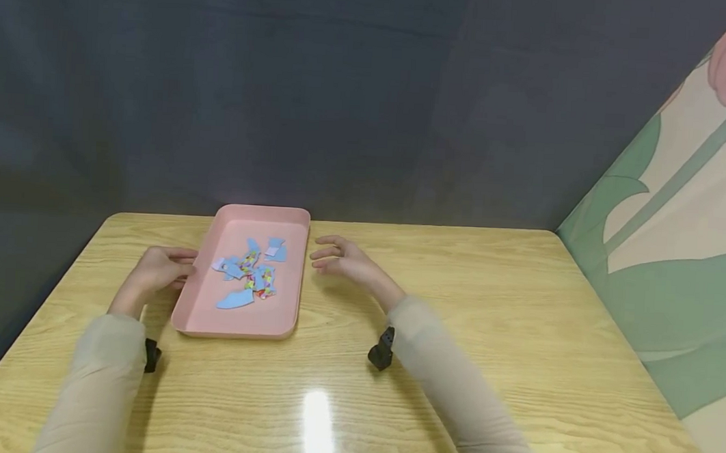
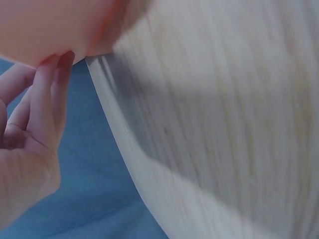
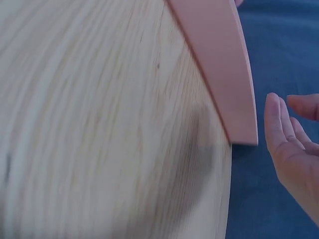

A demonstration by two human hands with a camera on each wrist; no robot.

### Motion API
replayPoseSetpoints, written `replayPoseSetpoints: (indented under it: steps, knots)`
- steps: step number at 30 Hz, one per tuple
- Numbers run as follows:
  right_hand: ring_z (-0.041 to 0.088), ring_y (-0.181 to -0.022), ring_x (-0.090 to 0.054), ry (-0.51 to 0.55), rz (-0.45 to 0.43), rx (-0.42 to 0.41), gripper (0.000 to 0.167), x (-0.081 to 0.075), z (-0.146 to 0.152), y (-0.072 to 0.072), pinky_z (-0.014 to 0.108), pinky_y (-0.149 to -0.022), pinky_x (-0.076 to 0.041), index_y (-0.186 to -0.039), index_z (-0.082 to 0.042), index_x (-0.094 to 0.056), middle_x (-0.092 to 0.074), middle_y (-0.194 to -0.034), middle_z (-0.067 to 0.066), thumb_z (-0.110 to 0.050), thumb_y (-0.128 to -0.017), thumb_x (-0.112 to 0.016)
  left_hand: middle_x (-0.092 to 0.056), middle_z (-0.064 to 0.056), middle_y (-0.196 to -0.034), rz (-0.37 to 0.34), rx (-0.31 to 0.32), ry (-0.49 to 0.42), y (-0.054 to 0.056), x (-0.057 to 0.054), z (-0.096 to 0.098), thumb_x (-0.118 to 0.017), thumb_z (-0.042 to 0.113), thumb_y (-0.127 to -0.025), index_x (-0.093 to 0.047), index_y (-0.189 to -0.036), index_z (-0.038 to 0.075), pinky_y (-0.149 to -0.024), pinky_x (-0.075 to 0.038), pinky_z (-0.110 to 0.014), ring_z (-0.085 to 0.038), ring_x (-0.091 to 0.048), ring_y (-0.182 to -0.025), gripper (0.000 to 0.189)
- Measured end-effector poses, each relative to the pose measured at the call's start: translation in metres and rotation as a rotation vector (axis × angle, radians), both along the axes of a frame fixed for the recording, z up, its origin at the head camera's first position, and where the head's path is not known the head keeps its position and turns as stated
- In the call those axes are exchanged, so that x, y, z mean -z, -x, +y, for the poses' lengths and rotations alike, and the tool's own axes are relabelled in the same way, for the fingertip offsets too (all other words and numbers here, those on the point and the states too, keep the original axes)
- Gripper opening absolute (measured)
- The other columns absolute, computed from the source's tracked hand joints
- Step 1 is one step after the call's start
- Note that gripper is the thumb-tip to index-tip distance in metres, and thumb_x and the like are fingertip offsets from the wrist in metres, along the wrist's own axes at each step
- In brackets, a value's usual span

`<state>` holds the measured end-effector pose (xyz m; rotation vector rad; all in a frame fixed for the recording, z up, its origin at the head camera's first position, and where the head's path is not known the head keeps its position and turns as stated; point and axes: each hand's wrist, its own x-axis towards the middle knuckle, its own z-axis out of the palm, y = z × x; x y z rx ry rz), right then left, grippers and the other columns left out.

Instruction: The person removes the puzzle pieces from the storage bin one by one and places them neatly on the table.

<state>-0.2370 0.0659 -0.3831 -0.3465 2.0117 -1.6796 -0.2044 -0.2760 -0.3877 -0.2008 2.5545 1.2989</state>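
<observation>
A pink tray (image 1: 197, 317) lies on the wooden table, holding several flat cut puzzle-like pieces (image 1: 236, 298), light blue with some multicoloured parts. At the tray's left side is my left hand (image 1: 159, 269), its extended fingers against the outer wall. The left wrist view shows the fingertips (image 2: 65, 62) touching the pink wall from outside. To the right of the tray hovers my right hand (image 1: 347, 261), fingers spread and a small gap away from the wall. In the right wrist view that hand (image 3: 296, 149) holds nothing and stands apart from the tray's corner.
The wooden table (image 1: 488, 315) extends to the right and in front of the tray. Behind it hangs a dark blue curtain (image 1: 345, 102). A flower-patterned cloth or wall (image 1: 675, 270) borders the table's right side.
</observation>
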Motion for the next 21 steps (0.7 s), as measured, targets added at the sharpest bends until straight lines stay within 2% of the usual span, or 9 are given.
replayPoseSetpoints:
  steps: [6,13,17,21]
  knots:
    - [0.035,-0.119,-0.057,-0.034,0.017,-0.041,0.055,0.000,-0.020,-0.005,0.033,-0.094,-0.052,-0.139,0.004,-0.040,-0.056,-0.129,0.027,0.009,-0.086,-0.055,-0.041,-0.035,-0.140,-0.014,0.031,-0.105,-0.001,0.001,0.008,-0.056,0.012,-0.093,-0.037,-0.140,-0.012,-0.070,-0.056,-0.020,0.006,-0.061,-0.074,0.056]
    - [0.035,-0.118,-0.058,-0.071,0.047,-0.123,0.050,0.003,-0.032,-0.012,0.037,-0.094,-0.052,-0.136,0.005,-0.043,-0.057,-0.128,0.027,0.010,-0.087,-0.048,-0.043,-0.032,-0.140,-0.022,0.030,-0.157,-0.001,0.002,0.022,-0.056,0.011,-0.091,-0.037,-0.141,-0.010,-0.071,-0.056,-0.020,0.007,-0.061,-0.074,0.057]
    - [0.036,-0.117,-0.057,-0.095,0.054,-0.142,0.051,0.005,-0.037,-0.015,0.037,-0.091,-0.053,-0.134,0.005,-0.046,-0.057,-0.127,0.027,0.013,-0.084,-0.046,-0.046,-0.031,-0.139,-0.023,0.033,-0.176,0.000,0.004,0.031,-0.056,0.011,-0.091,-0.038,-0.141,-0.009,-0.070,-0.056,-0.019,0.007,-0.061,-0.075,0.057]
    - [0.034,-0.114,-0.058,-0.130,0.064,-0.160,0.054,0.008,-0.039,-0.017,0.027,-0.081,-0.054,-0.132,0.005,-0.049,-0.058,-0.125,0.025,0.016,-0.080,-0.046,-0.045,-0.030,-0.140,-0.021,0.036,-0.204,0.002,0.006,0.039,-0.056,0.011,-0.091,-0.036,-0.141,-0.010,-0.068,-0.055,-0.019,0.006,-0.062,-0.075,0.058]
